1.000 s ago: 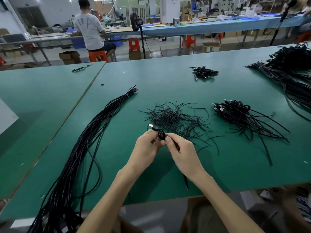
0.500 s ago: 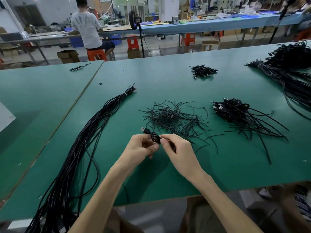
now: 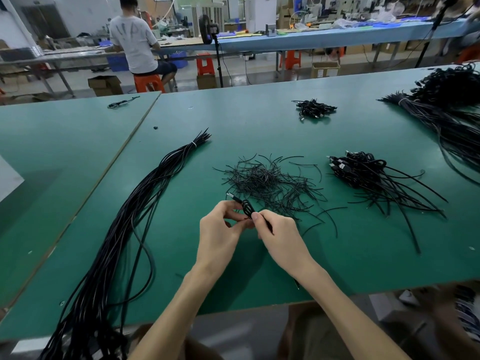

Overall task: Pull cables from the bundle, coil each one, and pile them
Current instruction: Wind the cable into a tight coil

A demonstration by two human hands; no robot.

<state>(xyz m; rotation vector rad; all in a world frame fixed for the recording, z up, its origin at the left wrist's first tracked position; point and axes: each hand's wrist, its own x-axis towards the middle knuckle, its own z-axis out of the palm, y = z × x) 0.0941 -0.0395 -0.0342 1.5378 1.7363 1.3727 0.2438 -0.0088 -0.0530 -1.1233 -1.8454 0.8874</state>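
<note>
Holds coiled cable (image 3: 248, 207) above table (image 3: 363, 255), near front edge, centre. Grips loops in left hand (image 3: 220, 229), fingers curled; long axis and plug (image 3: 231, 196) toward far-left corner. Pinches cable beside coil with right hand (image 3: 280, 237). Judges pile (image 3: 363, 172), toward right edge, nearer right hand.

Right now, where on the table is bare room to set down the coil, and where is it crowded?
On the table, bare: the near strip right of the right hand, below the coiled pile tails; also the far stretch between the long bundle and the small pile. Crowded: the scattered wires in the middle.
</note>
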